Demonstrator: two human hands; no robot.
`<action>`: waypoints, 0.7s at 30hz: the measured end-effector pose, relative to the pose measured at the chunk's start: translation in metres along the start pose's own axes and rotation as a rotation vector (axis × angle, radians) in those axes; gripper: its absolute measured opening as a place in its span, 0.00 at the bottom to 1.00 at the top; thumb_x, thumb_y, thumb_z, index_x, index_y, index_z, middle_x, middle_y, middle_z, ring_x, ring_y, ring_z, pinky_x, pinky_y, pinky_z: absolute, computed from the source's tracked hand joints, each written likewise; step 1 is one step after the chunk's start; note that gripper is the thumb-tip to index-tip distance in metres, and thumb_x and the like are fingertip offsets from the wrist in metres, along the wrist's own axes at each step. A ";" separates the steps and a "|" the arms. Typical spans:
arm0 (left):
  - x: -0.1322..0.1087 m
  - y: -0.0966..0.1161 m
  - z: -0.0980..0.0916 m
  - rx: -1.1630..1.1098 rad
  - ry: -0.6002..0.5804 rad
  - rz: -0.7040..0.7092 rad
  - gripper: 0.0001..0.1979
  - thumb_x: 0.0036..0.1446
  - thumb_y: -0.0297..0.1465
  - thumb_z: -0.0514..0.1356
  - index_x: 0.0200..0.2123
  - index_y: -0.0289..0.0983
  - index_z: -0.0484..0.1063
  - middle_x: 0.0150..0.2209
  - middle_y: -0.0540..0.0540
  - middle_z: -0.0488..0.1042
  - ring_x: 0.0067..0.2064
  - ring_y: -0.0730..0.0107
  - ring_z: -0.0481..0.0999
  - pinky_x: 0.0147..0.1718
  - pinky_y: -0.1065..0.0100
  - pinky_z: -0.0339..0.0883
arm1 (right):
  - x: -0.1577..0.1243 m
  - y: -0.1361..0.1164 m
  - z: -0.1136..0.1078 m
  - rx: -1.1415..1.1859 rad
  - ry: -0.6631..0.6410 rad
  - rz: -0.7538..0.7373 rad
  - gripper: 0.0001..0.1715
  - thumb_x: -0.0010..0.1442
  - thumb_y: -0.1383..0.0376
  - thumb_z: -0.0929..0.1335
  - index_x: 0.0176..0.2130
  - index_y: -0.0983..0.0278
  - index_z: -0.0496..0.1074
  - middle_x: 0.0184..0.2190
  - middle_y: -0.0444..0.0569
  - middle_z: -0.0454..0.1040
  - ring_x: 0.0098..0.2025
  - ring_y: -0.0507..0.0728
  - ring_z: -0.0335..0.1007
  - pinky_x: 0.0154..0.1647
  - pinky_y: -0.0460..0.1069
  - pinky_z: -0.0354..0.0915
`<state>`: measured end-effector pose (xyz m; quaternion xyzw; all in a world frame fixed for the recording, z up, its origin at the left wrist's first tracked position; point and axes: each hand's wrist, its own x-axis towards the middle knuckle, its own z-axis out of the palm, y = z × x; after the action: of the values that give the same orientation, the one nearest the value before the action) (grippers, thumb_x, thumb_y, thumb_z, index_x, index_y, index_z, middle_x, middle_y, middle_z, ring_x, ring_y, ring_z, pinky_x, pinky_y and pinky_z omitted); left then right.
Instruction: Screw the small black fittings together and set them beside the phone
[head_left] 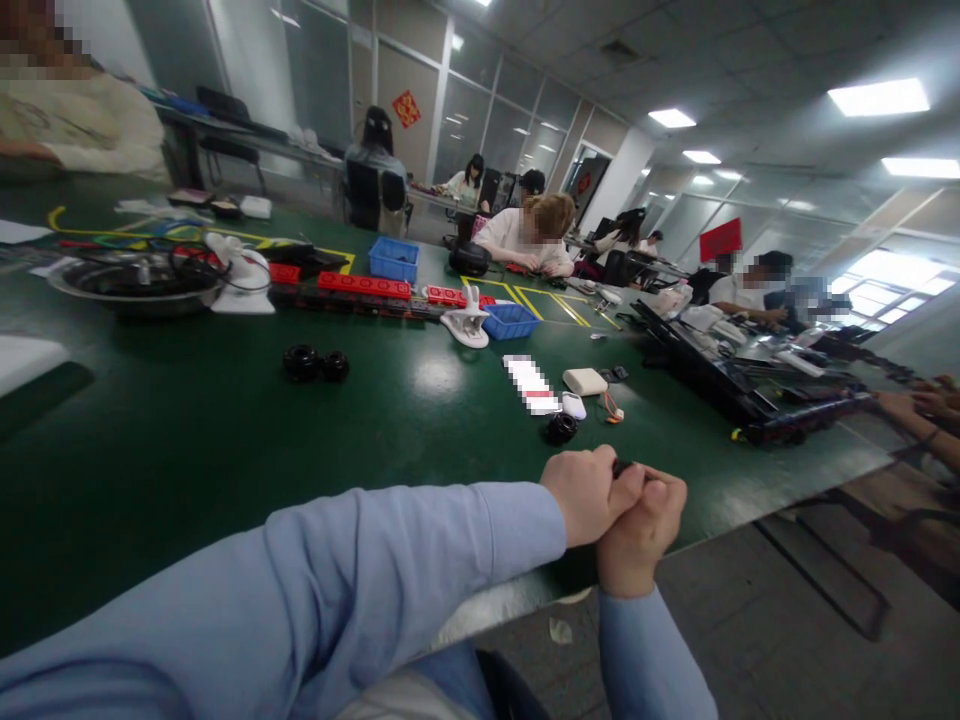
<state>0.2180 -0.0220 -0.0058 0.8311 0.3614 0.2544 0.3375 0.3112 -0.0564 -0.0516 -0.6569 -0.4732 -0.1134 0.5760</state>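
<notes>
My left hand (581, 495) and my right hand (643, 525) meet over the near edge of the green table (390, 420). Both are closed, fingers curled and thumbs close together, around a small black piece (622, 468). Only a bit of it shows between the fingers, so its kind is hidden. Just beyond the hands lies a round, glossy black part (561, 429). Close to that are a phone with a lit screen (531, 385), a white earbud case (574, 405) and a cream-coloured rounded block (585, 381).
Two more round black parts (301, 362) lie left of centre. Behind them stand a metal bowl (135, 285), white clip-on devices (469, 320), red strips (364, 286) and blue bins (394, 259). Long black frames (705, 365) occupy the right side. Other people sit around the room.
</notes>
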 end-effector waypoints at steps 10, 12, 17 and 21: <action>0.021 -0.010 0.000 -0.012 -0.151 -0.031 0.16 0.63 0.34 0.44 0.39 0.35 0.70 0.26 0.47 0.74 0.30 0.66 0.75 0.30 0.69 0.66 | 0.027 0.016 -0.029 -0.259 -0.369 -0.385 0.24 0.53 0.47 0.60 0.38 0.64 0.65 0.26 0.49 0.70 0.24 0.56 0.65 0.23 0.48 0.58; 0.016 -0.007 0.006 -0.036 -0.130 -0.048 0.17 0.63 0.34 0.44 0.42 0.34 0.70 0.29 0.45 0.75 0.32 0.65 0.75 0.31 0.68 0.65 | 0.028 0.016 -0.030 -0.273 -0.320 -0.461 0.22 0.55 0.51 0.58 0.37 0.65 0.65 0.25 0.49 0.70 0.23 0.56 0.65 0.23 0.48 0.59; -0.001 -0.001 0.012 -0.092 -0.021 -0.128 0.32 0.66 0.36 0.30 0.37 0.32 0.72 0.36 0.39 0.76 0.38 0.61 0.74 0.35 0.65 0.65 | 0.011 0.001 -0.017 -0.258 -0.138 -0.234 0.22 0.57 0.51 0.55 0.35 0.66 0.64 0.26 0.51 0.69 0.23 0.56 0.64 0.23 0.48 0.58; 0.000 -0.006 0.010 -0.111 0.010 -0.134 0.28 0.65 0.39 0.34 0.37 0.34 0.72 0.39 0.40 0.75 0.41 0.60 0.73 0.39 0.65 0.64 | -0.002 -0.007 -0.006 -0.239 -0.101 -0.102 0.26 0.58 0.48 0.53 0.36 0.66 0.63 0.28 0.53 0.69 0.25 0.57 0.65 0.25 0.50 0.58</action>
<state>0.2219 -0.0223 -0.0166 0.7837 0.4033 0.2551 0.3977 0.3075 -0.0637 -0.0461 -0.7009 -0.5174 -0.1650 0.4625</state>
